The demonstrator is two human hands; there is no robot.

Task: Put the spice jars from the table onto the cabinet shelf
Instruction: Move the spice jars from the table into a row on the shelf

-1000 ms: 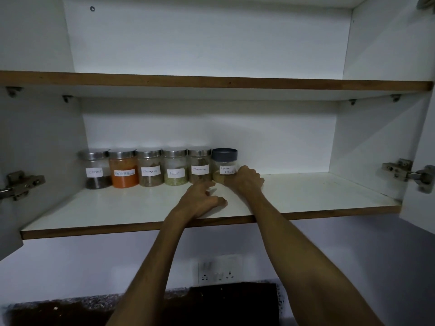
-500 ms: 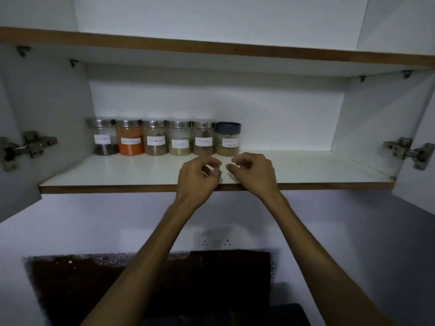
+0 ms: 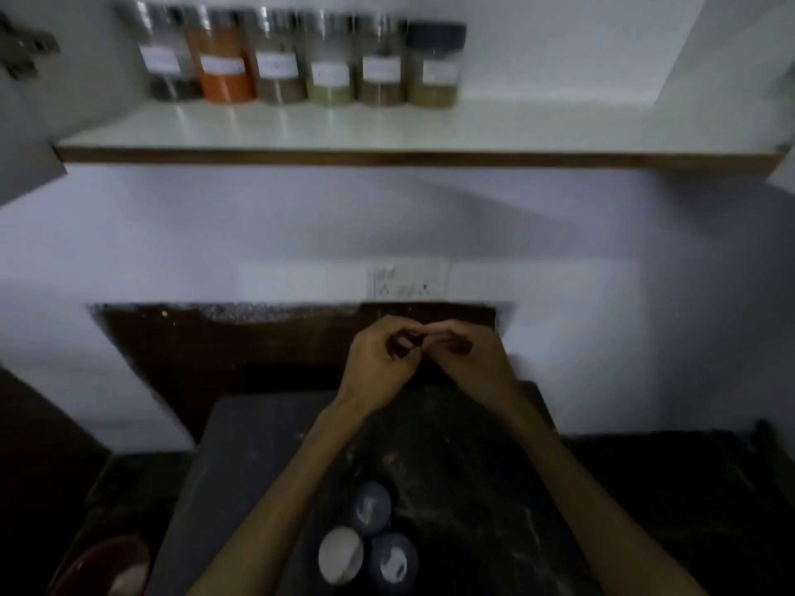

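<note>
Several labelled spice jars (image 3: 301, 62) stand in a row at the back left of the white cabinet shelf (image 3: 430, 157); the rightmost one has a dark lid (image 3: 434, 66). Three more jars sit on the dark table (image 3: 494, 488) below, seen from above: a dark-lidded one (image 3: 371, 507), a white-lidded one (image 3: 340, 561) and another dark-lidded one (image 3: 393, 563). My left hand (image 3: 380, 365) and my right hand (image 3: 466, 359) hover over the table's far end, fingers curled, fingertips nearly touching, holding nothing. The image is blurred.
A white wall socket plate (image 3: 406, 279) sits on the wall below the shelf. A red bowl (image 3: 107, 565) is at the bottom left. An open cabinet door with a metal hinge (image 3: 26, 49) hangs at the left.
Both hands have come down from the shelf edge to above the table, with nothing in them. The view has tilted down, so the table jars now show.
</note>
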